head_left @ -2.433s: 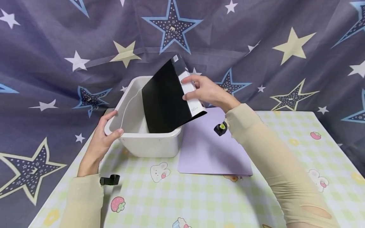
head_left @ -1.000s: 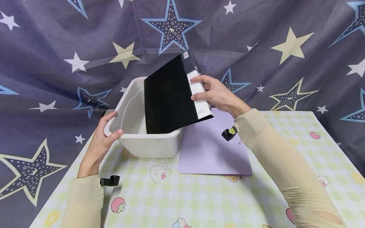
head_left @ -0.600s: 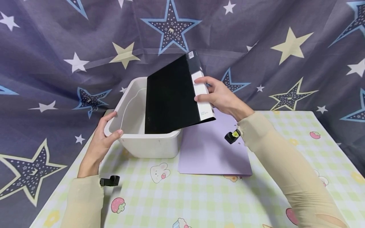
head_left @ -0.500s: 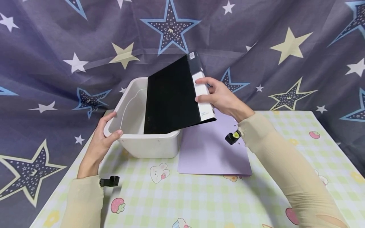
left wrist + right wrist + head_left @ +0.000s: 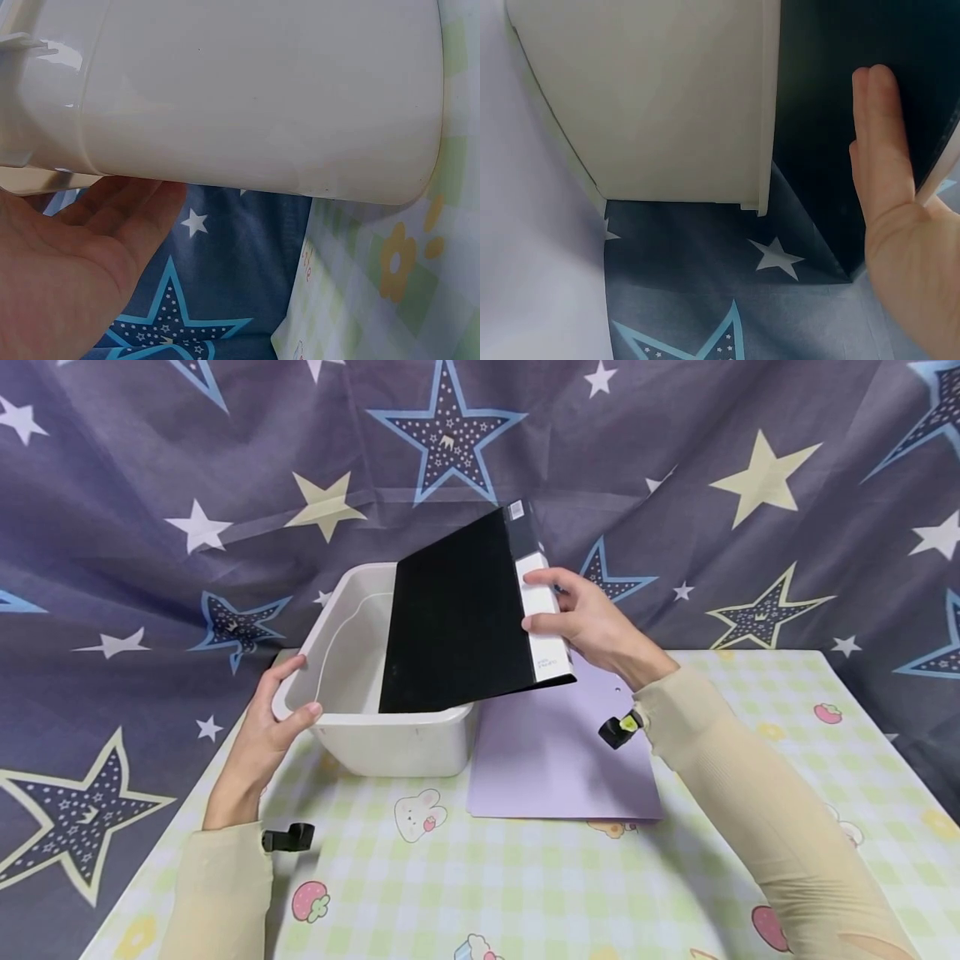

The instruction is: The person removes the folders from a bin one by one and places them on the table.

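Note:
A black file folder [image 5: 457,618] with a white-labelled spine leans in the white plastic bin [image 5: 397,743]. Its lower left part is inside, and the spine juts out beyond the bin's right side. My right hand [image 5: 592,618] holds it by the spine, thumb on the near face; in the right wrist view, straight fingers lie along the folder's underside. With my left hand [image 5: 262,727] I grip the bin's left rim, thumb over the edge. The left wrist view shows those fingers against the bin's outer wall. Whatever else the folder covers inside the bin is hidden.
A light purple folder [image 5: 555,760] lies flat on the table just right of the bin, partly under the black folder. The checked tablecloth [image 5: 420,893] covers the table. A dark star-patterned curtain [image 5: 600,460] hangs close behind.
My right hand has moved right and slightly down with the black folder, which now tilts flatter and farther over the bin's right rim. My left hand and the bin have stayed put.

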`<state>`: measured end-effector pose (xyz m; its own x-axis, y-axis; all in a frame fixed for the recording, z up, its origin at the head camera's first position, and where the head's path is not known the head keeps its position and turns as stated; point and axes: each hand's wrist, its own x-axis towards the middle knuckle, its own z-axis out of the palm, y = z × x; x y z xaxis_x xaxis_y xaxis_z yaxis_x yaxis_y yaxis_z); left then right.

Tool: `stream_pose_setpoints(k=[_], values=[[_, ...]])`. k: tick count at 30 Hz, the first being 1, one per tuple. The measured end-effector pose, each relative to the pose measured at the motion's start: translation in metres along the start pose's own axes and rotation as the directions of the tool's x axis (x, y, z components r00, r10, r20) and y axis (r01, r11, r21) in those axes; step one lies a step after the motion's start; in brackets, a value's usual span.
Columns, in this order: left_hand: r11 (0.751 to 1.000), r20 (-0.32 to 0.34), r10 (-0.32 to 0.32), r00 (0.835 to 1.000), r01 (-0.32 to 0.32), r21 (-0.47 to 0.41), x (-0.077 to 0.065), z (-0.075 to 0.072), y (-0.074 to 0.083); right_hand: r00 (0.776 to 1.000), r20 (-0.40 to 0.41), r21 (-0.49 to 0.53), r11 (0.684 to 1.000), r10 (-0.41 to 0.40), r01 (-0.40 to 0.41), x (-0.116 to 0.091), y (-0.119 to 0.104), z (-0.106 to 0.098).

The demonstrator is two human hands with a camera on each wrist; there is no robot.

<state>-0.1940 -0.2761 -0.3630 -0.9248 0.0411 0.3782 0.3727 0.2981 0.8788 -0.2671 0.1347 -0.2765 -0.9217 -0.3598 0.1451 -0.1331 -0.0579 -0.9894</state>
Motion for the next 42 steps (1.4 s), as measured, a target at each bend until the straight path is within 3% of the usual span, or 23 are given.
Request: stream_pose_setpoints(k=[32, 42], values=[[1.0, -0.006, -0.001, 1.0, 0.001, -0.005, -0.002, -0.001, 0.002, 0.996, -0.09, 0.072, 0.997, 0.01, -0.003, -0.024, 0.003, -0.012], [1.0, -0.005, 0.01, 1.0, -0.01, 0.022, 0.0, -0.001, 0.0, 0.999, -0.051, 0.201, 0.98, 0.018, -0.007, -0.03, 0.007, -0.017]])
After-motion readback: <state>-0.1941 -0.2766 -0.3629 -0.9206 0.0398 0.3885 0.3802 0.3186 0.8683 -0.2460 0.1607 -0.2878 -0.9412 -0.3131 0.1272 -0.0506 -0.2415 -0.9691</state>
